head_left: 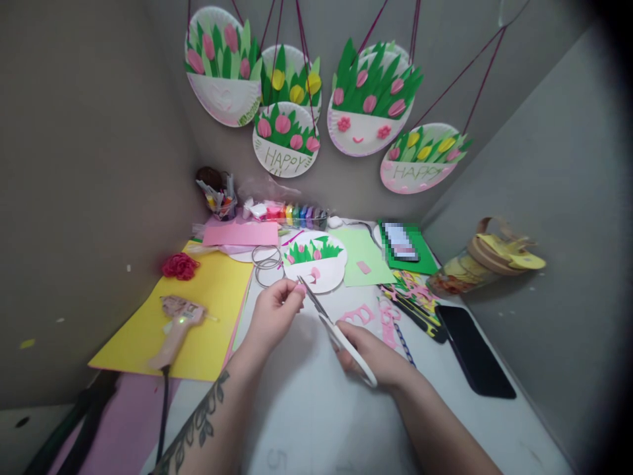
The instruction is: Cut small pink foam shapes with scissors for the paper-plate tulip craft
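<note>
White-handled scissors (341, 338) are held in my right hand (368, 353), their blades pointing up and left toward my left hand. Fingers and thumb of my left hand (277, 310) are pinched together around a small pink paper piece (301, 290), close to the scissor tips. Just beyond both hands lies a white paper-plate craft (316, 274) with green paper leaves and pink flowers. Pink paper scraps (359, 315) lie to the right of the scissor blades.
A glue gun (179, 330) rests on yellow paper (133, 330) at left, its cord running forward. At right are a black phone (475, 353), cutters (418, 316) and a tumbler (475, 264). Wire rings (267, 264) and clay containers (301, 216) lie behind; plate crafts (370, 125) hang above.
</note>
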Demonstrator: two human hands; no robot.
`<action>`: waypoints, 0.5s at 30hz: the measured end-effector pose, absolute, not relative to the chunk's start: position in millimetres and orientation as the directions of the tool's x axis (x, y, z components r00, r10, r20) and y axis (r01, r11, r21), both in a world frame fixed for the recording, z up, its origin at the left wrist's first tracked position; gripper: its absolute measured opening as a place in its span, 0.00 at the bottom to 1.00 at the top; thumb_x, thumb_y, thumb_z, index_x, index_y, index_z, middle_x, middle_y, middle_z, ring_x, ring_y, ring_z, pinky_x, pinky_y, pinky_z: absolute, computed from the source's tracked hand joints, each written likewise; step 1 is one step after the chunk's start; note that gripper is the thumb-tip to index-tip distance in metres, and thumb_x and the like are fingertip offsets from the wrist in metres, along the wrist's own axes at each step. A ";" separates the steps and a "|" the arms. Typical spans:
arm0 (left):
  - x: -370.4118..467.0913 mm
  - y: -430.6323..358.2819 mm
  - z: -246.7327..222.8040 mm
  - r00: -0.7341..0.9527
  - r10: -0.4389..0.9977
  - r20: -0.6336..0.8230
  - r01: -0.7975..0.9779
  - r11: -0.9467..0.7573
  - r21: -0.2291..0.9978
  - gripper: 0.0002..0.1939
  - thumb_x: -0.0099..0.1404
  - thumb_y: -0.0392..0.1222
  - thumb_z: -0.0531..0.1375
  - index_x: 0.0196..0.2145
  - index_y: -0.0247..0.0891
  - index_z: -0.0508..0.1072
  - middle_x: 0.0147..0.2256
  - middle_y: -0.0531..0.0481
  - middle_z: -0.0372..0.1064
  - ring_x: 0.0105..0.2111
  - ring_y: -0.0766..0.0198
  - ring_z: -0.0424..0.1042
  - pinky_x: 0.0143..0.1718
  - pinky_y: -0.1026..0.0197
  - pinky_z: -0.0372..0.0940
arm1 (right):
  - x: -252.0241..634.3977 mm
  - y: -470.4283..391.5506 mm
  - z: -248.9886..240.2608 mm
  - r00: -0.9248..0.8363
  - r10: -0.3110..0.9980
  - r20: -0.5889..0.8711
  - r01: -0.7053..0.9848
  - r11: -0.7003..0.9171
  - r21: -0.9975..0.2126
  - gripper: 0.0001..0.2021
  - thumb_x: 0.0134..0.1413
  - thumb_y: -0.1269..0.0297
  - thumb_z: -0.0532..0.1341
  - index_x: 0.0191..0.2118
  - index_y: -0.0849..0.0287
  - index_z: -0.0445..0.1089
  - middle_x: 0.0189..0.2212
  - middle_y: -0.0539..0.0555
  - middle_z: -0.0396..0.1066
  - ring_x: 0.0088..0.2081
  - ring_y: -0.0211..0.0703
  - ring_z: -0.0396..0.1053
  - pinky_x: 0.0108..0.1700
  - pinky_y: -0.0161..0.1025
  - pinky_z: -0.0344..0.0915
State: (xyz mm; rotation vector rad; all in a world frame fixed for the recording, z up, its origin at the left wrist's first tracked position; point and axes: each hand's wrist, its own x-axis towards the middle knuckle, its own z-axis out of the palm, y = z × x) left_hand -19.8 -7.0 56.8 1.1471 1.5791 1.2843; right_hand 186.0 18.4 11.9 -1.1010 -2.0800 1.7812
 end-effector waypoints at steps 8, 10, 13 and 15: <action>-22.7 -4.6 52.7 -0.304 0.951 -0.046 0.088 0.076 0.993 0.13 0.59 0.49 0.58 0.24 0.38 0.67 0.19 0.57 0.60 0.18 0.72 0.54 0.21 0.67 0.52 | 188.8 19.8 11.7 -0.714 0.613 -0.338 0.397 -0.043 -0.917 0.07 0.42 0.67 0.59 0.30 0.58 0.60 0.25 0.49 0.65 0.26 0.36 0.60 0.25 0.31 0.56; -24.0 -4.4 53.7 -0.309 0.950 -0.053 0.064 0.076 0.995 0.12 0.58 0.48 0.59 0.24 0.37 0.68 0.18 0.58 0.60 0.17 0.72 0.53 0.20 0.67 0.51 | 189.3 19.8 12.6 -0.705 0.614 -0.355 0.395 -0.076 -0.916 0.07 0.42 0.66 0.60 0.29 0.58 0.59 0.23 0.48 0.64 0.25 0.35 0.59 0.24 0.31 0.55; -27.4 -4.4 55.5 -0.325 0.944 -0.060 0.018 0.070 0.997 0.12 0.57 0.47 0.61 0.24 0.37 0.68 0.18 0.58 0.59 0.17 0.73 0.53 0.19 0.68 0.51 | 189.3 19.5 15.4 -0.673 0.642 -0.367 0.382 -0.123 -0.916 0.08 0.42 0.64 0.60 0.28 0.58 0.58 0.23 0.47 0.64 0.23 0.34 0.59 0.24 0.31 0.56; -30.2 -4.4 56.0 -0.359 0.933 -0.040 -0.020 0.035 0.999 0.11 0.57 0.46 0.62 0.26 0.37 0.69 0.19 0.58 0.60 0.17 0.73 0.55 0.20 0.68 0.52 | 188.5 19.3 16.8 -0.635 0.666 -0.392 0.395 -0.156 -0.905 0.09 0.42 0.65 0.60 0.27 0.57 0.57 0.22 0.46 0.63 0.22 0.33 0.59 0.24 0.31 0.56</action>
